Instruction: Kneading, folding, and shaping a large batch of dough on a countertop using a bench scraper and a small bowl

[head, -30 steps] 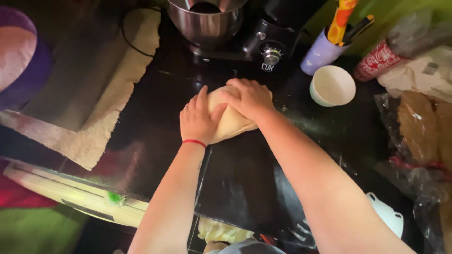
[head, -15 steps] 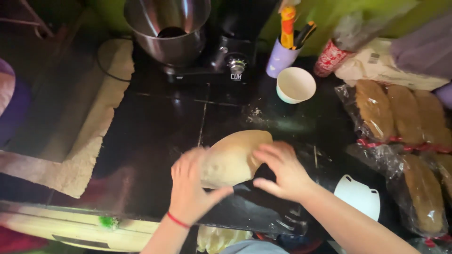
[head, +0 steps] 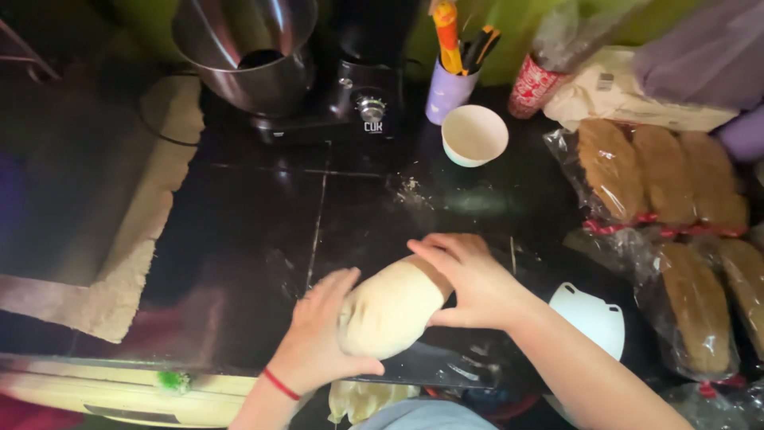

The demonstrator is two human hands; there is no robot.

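Dark and glossy, the tabletop (head: pixel 239 239) fills most of my view, dusted with a little flour near its middle. I see the dough (head: pixel 390 306) lying near the front edge, a pale oblong lump tilted from lower left to upper right, caught between both hands. My left hand (head: pixel 322 342) cups its lower left side with fingers spread along it, a red band at the wrist. My right hand (head: pixel 469 279) wraps over the upper right end, fingers curled across the top. Both hands grip the dough; neither is clenched shut. Behind them stands a mixer with a steel bowl (head: pixel 247 52), and to its right a white cup (head: pixel 474 134). Bagged loaves (head: pixel 660 167) lie along the right side, and a white scraper (head: pixel 593 318) sits just beside my right wrist.
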